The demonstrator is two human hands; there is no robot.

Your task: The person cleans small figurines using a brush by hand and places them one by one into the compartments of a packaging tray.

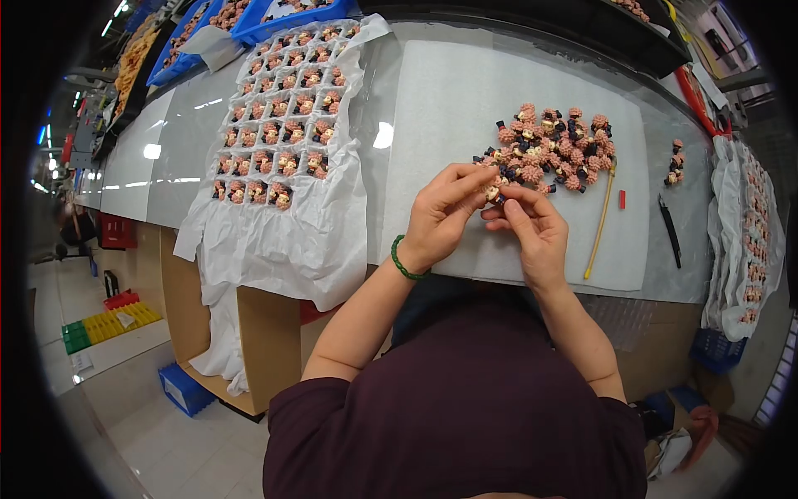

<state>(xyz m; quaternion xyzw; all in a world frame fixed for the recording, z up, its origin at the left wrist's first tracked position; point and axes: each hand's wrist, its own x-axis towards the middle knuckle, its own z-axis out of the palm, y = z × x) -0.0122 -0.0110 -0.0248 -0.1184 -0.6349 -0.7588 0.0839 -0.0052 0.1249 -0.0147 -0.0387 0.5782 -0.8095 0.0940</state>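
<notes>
A small figurine point(494, 196) with a pale face, pink curly hair and dark parts is pinched between my two hands. My left hand point(445, 214), with a green braided bracelet at its wrist, has thumb and fingers closed at the figurine's upper side. My right hand point(536, 239) grips its lower right side with bent fingers. The fingers hide part of it. Just beyond my hands a pile of similar pink and dark figurines point(573, 154) lies on a white foam sheet point(449, 91).
Left, a divided tray point(270, 108) of figurines rests on white paper point(283, 249). To the right lie a yellow stick point(600, 224), a red piece point(622, 200), a black pen-like tool point(669, 231) and a few figurines point(675, 163). Blue bins point(291, 18) stand at the back.
</notes>
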